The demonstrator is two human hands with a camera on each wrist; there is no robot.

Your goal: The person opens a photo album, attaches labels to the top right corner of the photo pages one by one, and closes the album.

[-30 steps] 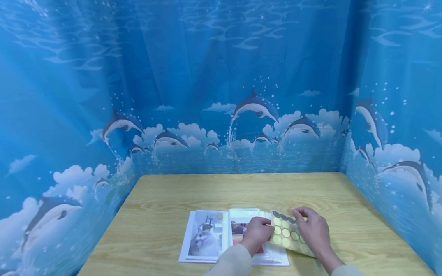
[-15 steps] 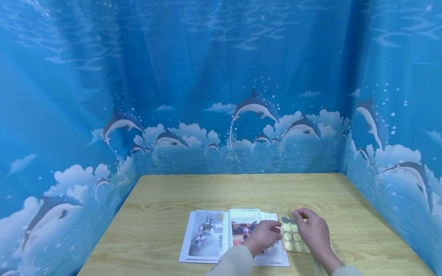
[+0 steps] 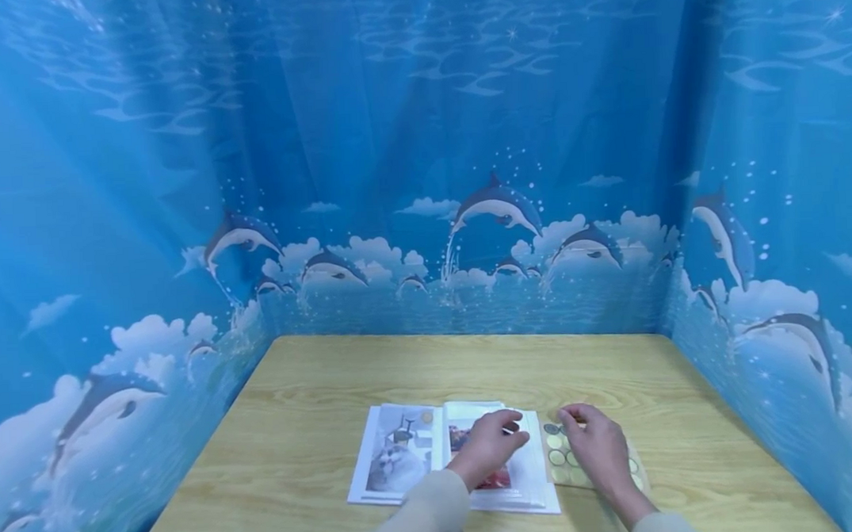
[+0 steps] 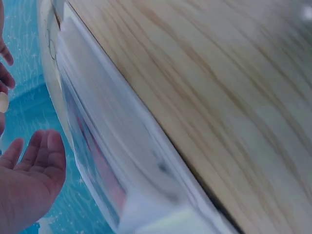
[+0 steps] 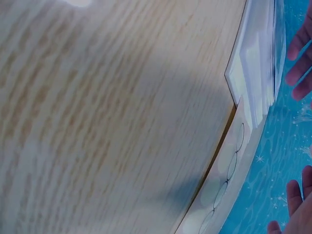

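Note:
An open photo album (image 3: pixel 540 471) lies on the table, a white cat photo (image 3: pixel 392 462) on its left page. Over the right page hovers my left hand (image 3: pixel 489 446), fingers loosely bent and holding nothing; it partly covers a colourful photo (image 3: pixel 496 479). Right of the album lies a sheet of round gold stickers (image 3: pixel 557 459). My right hand (image 3: pixel 601 449) is above that sheet, hiding part of it. Between its thumb and fingertips it pinches a small pale round sticker (image 4: pixel 4 102), seen at the edge of the left wrist view.
The wooden table (image 3: pixel 317 398) extends around the album and the sheet. Blue dolphin-print curtains (image 3: pixel 420 139) stand behind it and on both sides. A round gold sticker (image 3: pixel 426 417) is at the top corner of the album's left page.
My left hand has let go of the sticker sheet and moved left over the album's right page. The sheet has dropped flat onto the table. My right hand has barely moved.

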